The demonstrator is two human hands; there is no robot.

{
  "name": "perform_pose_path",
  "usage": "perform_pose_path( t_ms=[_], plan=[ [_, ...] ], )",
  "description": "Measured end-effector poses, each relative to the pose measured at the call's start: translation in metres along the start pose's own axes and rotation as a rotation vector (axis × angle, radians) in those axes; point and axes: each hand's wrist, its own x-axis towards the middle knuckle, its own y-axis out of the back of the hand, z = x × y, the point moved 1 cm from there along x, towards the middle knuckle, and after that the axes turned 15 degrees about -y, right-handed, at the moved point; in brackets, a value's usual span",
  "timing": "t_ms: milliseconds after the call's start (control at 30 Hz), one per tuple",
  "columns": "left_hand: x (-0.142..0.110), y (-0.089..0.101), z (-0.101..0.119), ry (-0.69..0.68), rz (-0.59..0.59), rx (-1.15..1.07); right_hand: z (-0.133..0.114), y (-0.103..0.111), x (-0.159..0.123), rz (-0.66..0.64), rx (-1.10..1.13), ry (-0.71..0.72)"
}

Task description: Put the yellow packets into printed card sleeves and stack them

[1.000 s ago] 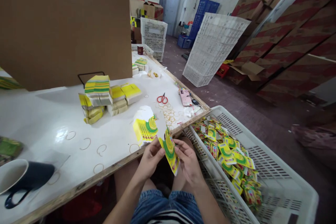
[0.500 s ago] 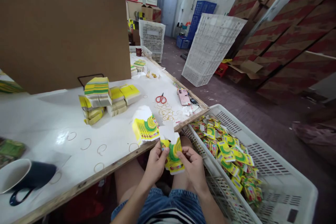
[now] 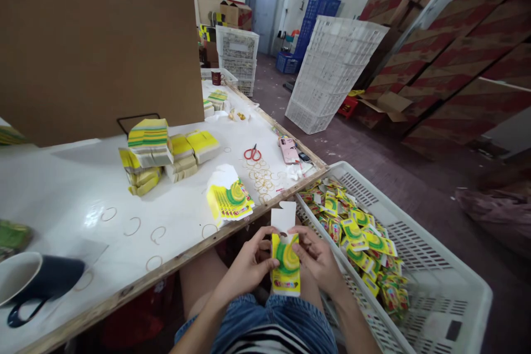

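Observation:
Above my lap, both hands hold one small yellow and green carton [image 3: 286, 274] with a white flap standing up at its top. My left hand [image 3: 253, 259] grips its left side, thumb on the printed front. On the opposite side, my right hand [image 3: 318, 259] pinches the upper edge with thumb and fingers. Beside them, a fanned stack of similar flat cartons [image 3: 232, 196] lies at the table's edge, white flaps pointing away. To the right, a white plastic crate [image 3: 448, 282] holds many folded yellow packets [image 3: 357, 238].
On the white table [image 3: 182, 204] lie bundled carton stacks [image 3: 149, 141], red-handled scissors [image 3: 252, 152], rubber bands [image 3: 261, 177], a pink phone [image 3: 288, 150] and a dark blue mug [image 3: 53, 276]. A large cardboard sheet [image 3: 99, 38] stands behind. Stacked white crates [image 3: 336, 72] stand on the floor.
The carton has moved slightly right and down and been turned upright, its white flap now raised. Both hands have shifted their hold to its upper sides.

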Motion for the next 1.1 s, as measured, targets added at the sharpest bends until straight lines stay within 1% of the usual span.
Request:
perform_pose_path(
  t_ms=[67, 133, 233, 300, 367, 433, 467, 500, 600, 633, 667, 700, 800, 867, 1000, 1067, 1100],
  plan=[
    [-0.001, -0.001, -0.002, 0.013, -0.018, -0.055, -0.002, 0.003, 0.001, 0.002, -0.079, 0.017],
    [-0.002, -0.004, -0.003, 0.023, -0.037, -0.102, -0.005, 0.005, 0.002, 0.038, -0.148, 0.063],
    [-0.002, -0.007, -0.001, 0.035, -0.013, -0.119, -0.008, 0.006, 0.004, 0.11, -0.213, 0.153],
    [-0.001, -0.009, 0.0, 0.047, 0.01, -0.111, -0.007, 0.005, 0.005, 0.163, -0.19, 0.165],
    [0.001, -0.009, -0.001, 0.051, 0.02, -0.086, -0.005, 0.006, 0.007, 0.249, -0.108, 0.135],
    [0.003, -0.007, -0.003, 0.022, 0.047, -0.017, -0.003, 0.009, 0.008, 0.336, -0.029, 0.102],
    [0.004, -0.006, -0.005, 0.003, 0.061, 0.034, -0.002, 0.011, 0.008, 0.343, -0.017, 0.087],
    [0.005, -0.005, -0.007, -0.015, 0.074, 0.089, -0.003, 0.012, 0.008, 0.316, -0.026, 0.07],
    [0.006, -0.004, -0.011, -0.054, 0.084, 0.215, -0.004, 0.014, 0.009, 0.119, -0.121, -0.005],
    [0.005, -0.004, -0.012, -0.059, 0.077, 0.231, -0.005, 0.013, 0.009, 0.074, -0.16, -0.027],
    [0.005, -0.005, -0.012, -0.062, 0.069, 0.236, -0.006, 0.013, 0.01, 0.062, -0.2, -0.044],
    [0.005, -0.006, -0.012, -0.06, 0.063, 0.23, -0.007, 0.012, 0.01, 0.076, -0.241, -0.053],
    [0.004, -0.007, -0.01, -0.035, 0.057, 0.181, -0.01, 0.008, 0.012, 0.187, -0.356, -0.037],
    [0.004, -0.008, -0.008, -0.017, 0.078, 0.129, -0.01, 0.004, 0.012, 0.217, -0.382, -0.012],
    [0.006, -0.007, -0.006, 0.007, 0.144, 0.014, -0.007, 0.0, 0.011, 0.176, -0.336, -0.005],
    [0.007, -0.007, -0.005, 0.016, 0.163, -0.017, -0.005, 0.001, 0.011, 0.15, -0.301, -0.011],
    [0.007, -0.007, -0.005, 0.02, 0.165, -0.024, -0.004, 0.003, 0.011, 0.16, -0.281, -0.003]
  ],
)
